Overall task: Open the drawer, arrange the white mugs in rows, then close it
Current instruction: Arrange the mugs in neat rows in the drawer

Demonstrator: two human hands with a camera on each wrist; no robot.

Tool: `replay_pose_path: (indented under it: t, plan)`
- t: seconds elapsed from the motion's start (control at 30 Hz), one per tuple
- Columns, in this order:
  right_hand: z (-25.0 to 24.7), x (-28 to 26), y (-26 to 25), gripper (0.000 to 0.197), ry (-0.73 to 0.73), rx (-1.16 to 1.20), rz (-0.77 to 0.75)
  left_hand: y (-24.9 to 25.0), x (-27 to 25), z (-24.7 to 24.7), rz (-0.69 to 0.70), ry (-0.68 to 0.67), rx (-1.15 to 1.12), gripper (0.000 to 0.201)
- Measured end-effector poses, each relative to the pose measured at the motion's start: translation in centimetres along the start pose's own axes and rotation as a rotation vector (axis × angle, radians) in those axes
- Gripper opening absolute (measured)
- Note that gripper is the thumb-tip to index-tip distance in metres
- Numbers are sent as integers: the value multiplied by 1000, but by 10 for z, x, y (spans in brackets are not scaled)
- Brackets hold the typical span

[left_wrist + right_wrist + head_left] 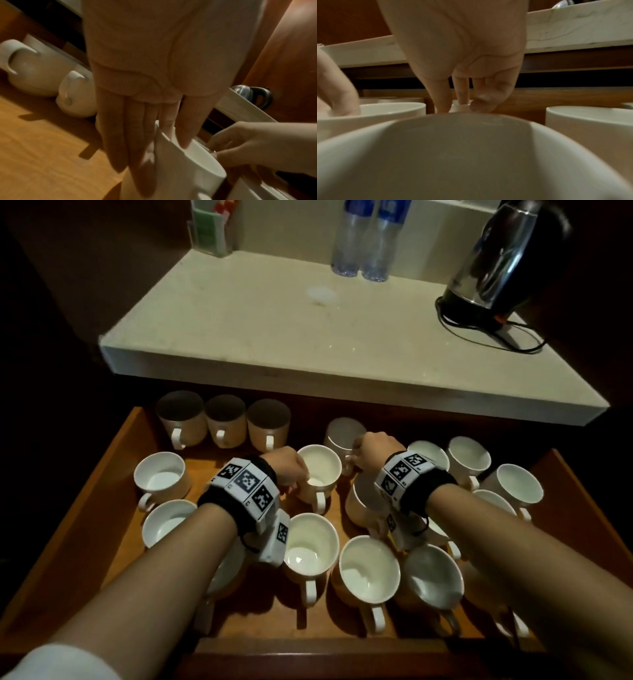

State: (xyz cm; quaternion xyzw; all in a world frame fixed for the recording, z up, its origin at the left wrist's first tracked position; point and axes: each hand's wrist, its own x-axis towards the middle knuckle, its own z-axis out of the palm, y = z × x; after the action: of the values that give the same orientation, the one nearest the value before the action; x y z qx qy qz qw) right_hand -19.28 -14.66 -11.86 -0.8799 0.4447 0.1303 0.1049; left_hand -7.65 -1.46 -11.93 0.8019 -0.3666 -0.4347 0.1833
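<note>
The wooden drawer (102,508) stands pulled out, full of white mugs. My left hand (294,470) (159,142) grips the rim of an upright mug (322,463) (188,169) in the middle, with some fingers inside the cup and the others outside its wall. Just right of it, my right hand (370,451) (461,106) pinches the handle (460,108) of an upside-down mug (342,433) near the back. Three more upside-down mugs (226,422) form a row at the back left. Several upright mugs (370,570) fill the front and right.
A pale countertop (274,330) overhangs the drawer's back. On it stand an electric kettle (503,258) with its cord at the right and two water bottles (363,241) at the back. Bare drawer floor shows at the left side (42,148).
</note>
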Motion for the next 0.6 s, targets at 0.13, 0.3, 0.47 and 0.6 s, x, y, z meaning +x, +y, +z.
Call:
replay_pose_path:
  t: [0.13, 0.3, 0.47, 0.6]
  plan:
    - [-1, 3, 4, 30, 16, -33, 12, -1, 13, 2, -34, 74, -60, 28]
    - [-1, 0, 11, 32, 39, -31, 17, 2, 22, 5, -19, 156, -1, 31]
    - [2, -1, 16, 34, 27, -19, -1, 7, 27, 1, -29, 210, -12, 31]
    - [0, -5, 15, 34, 11, -24, -15, 8, 30, -2, -41, 174, -130, 41]
